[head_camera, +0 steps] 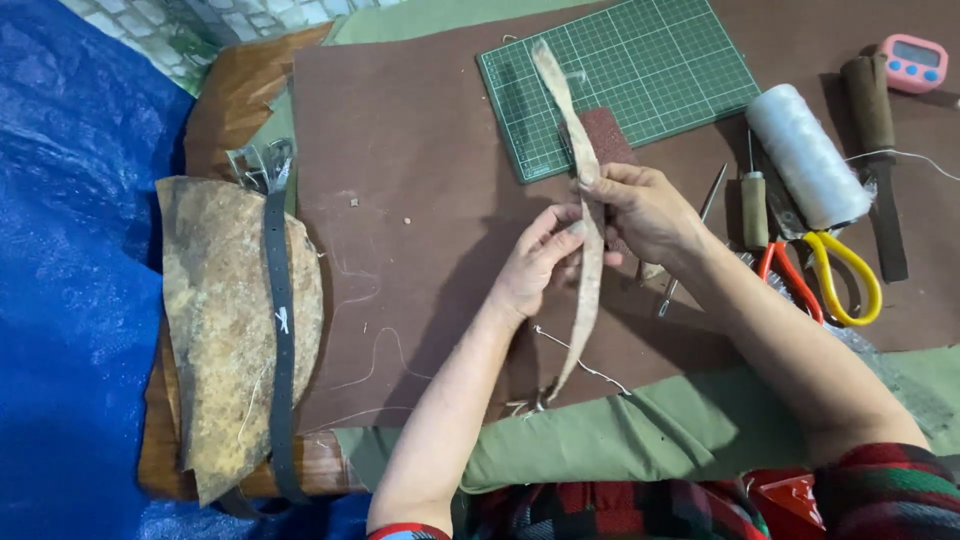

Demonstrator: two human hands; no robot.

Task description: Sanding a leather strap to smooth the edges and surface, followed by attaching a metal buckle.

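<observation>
— Both hands are on one thing, yes?

— Yes. The right hand point(645, 208) has its fingers point(600, 180) pinched on a long pale leather strip point(590, 270), and the left hand point(535, 262) holds the same strip just below, thumb and fingers closed on its edge. The strip stands raised over the tabletop, its upper end over the green cutting mat point(650, 60), its lower end hanging toward the person's lap with a bit of thread point(580, 360) trailing from it.

— What lies under them?

— A brown leather sheet point(420, 230) covers most of the tabletop, on olive cloth point(600, 440). A small dark red pad point(605, 135) rests at the mat's near corner, just behind the strip.

— And to the sides?

— To the right, near the right wrist: an awl with a wooden handle point(754, 205), a spool of white thread point(808, 155), scissors with red and yellow handles point(825, 275), a dark tool with a brown handle point(878, 150) and a pink timer point(912, 62) at the far corner. To the left, well apart from the hands, a mottled tan hide piece point(215, 320) with a black strap point(281, 330) laid across it, at the tabletop's left edge.

— Any open room?

— The brown sheet between the hide and the left hand is bare except for loose threads. Blue tarpaulin point(70, 300) lies beyond the left edge
</observation>
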